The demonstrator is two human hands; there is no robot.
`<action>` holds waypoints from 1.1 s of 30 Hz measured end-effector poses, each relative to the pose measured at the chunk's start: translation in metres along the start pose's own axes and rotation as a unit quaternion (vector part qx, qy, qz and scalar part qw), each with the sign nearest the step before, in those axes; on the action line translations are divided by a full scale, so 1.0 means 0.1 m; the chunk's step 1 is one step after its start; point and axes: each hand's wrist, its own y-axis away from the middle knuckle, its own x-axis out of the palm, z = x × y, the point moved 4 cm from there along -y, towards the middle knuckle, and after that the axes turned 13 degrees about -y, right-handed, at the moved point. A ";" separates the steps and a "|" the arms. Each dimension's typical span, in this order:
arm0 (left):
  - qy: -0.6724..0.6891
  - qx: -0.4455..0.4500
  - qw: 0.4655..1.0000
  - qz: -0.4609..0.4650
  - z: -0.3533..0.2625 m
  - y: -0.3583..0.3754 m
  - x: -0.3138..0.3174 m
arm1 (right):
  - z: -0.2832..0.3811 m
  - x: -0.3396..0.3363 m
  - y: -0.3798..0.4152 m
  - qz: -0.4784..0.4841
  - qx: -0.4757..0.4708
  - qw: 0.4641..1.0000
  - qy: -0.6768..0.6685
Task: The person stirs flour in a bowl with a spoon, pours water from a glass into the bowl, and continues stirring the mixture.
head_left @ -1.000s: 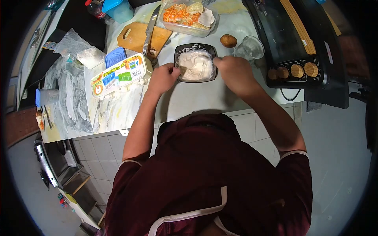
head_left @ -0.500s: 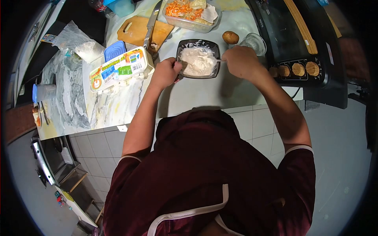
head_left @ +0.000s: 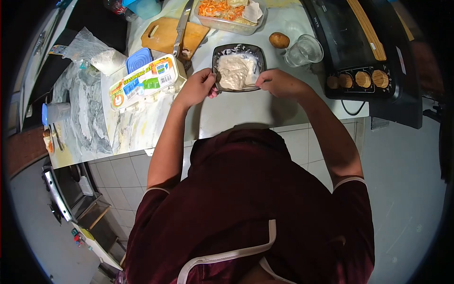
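A black square bowl [head_left: 261, 53] with thick, pale batter [head_left: 232, 71] in it stands on the marble-patterned counter. My left hand [head_left: 201, 86] is closed on the bowl's left edge, thumb at the rim. At the lower right corner of the bowl, my right hand [head_left: 279, 83] pinches a thin, light-coloured, spoon-like utensil [head_left: 251, 86]. Its lower end is sunk in the batter, so its exact shape is hidden. Beyond my right hand are a brown potato [head_left: 279, 40] and a clear glass [head_left: 304, 50].
Left of the bowl lie a seasoning set box [head_left: 142, 85], a blue lid [head_left: 139, 60] and a bag of white powder [head_left: 108, 61]. Behind are a knife [head_left: 181, 31] on a cutting board [head_left: 163, 32] and a tub of shredded vegetables [head_left: 227, 26]. A black oven [head_left: 354, 47] stands right.
My right hand has moved down and left, bringing the utensil from the bowl's right side to its lower right corner. The batter's surface has shifted. My left hand stays at the bowl.
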 end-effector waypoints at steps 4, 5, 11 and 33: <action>-0.009 -0.005 1.000 0.006 0.02 -0.02 0.01 | 0.06 0.10 0.21 0.025 0.166 0.959 -0.227; -0.013 -0.003 1.000 0.008 0.04 -0.02 0.01 | 0.06 0.09 0.21 0.026 0.166 0.959 -0.227; -0.017 -0.007 1.000 -0.006 0.03 0.01 0.03 | 0.00 0.07 0.20 0.080 0.181 0.840 -0.505; -0.028 -0.028 0.998 -0.047 -0.03 0.05 0.08 | 0.56 0.18 0.50 -0.172 -0.046 0.910 0.375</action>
